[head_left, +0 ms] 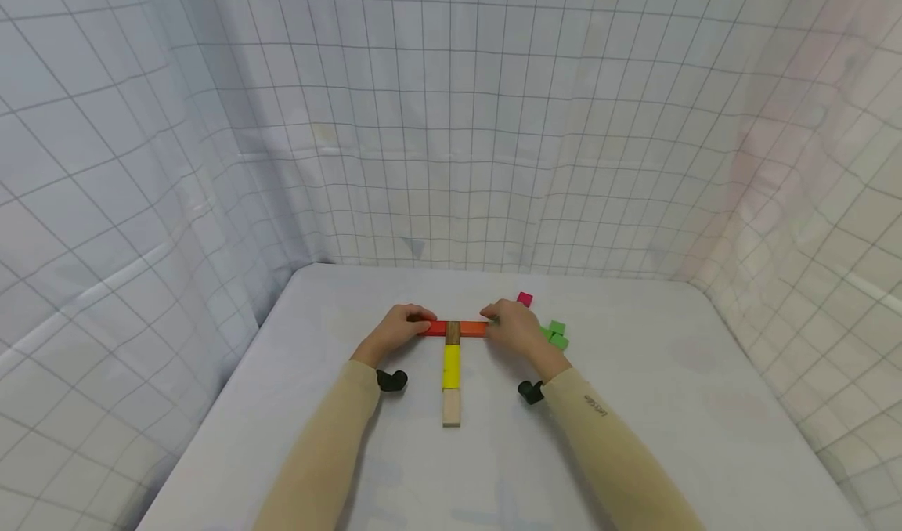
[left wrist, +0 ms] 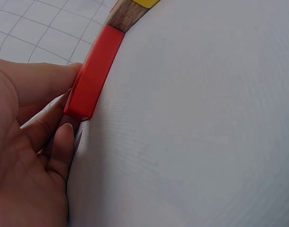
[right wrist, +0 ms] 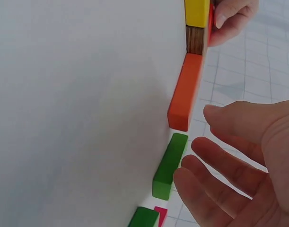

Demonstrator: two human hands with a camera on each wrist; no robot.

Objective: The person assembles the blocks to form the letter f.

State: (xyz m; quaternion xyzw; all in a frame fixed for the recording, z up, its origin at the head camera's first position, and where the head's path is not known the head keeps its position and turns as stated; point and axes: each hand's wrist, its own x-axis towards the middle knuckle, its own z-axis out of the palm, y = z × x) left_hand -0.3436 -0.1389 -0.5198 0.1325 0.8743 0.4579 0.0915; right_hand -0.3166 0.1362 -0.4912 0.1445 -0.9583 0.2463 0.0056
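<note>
My left hand (head_left: 403,326) grips the outer end of a red block (left wrist: 94,75), one fingertip against its far side and another at its end face. The red block meets a dark brown wooden block (head_left: 452,333), and an orange block (right wrist: 186,94) adjoins it on the right. Toward me from the brown block run a yellow block (head_left: 451,366) and a pale wood block (head_left: 451,408), making a T. My right hand (right wrist: 243,156) has its fingers loosely extended beside the orange block's outer end. A green block (right wrist: 170,165) lies right by its fingertips.
Right of my right hand, several green blocks (head_left: 557,328) sit close together on the white table (head_left: 634,406). Behind it is a crimson block (head_left: 524,299). Sheets with a grid pattern (head_left: 451,124) hang around the back and sides.
</note>
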